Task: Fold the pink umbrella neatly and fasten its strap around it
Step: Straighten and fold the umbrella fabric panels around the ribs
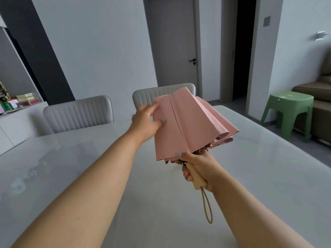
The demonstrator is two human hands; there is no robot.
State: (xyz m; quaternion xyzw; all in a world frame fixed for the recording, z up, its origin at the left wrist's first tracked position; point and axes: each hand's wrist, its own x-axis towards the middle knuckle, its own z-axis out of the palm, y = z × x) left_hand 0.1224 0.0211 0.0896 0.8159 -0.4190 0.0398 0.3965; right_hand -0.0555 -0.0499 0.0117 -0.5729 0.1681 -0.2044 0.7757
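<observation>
Two hands on pink umbrella point(188, 122) held above table point(250, 167): right hand point(197, 169) curled round handle point(196, 178) to steady it, left hand point(146, 120) pinching a panel edge w/ thumb, prob to flatten pleats; strap not visible.

Umbrella point(189, 122) above table point(89, 167); chairs point(78, 113) behind; stool point(288, 111) right.
</observation>
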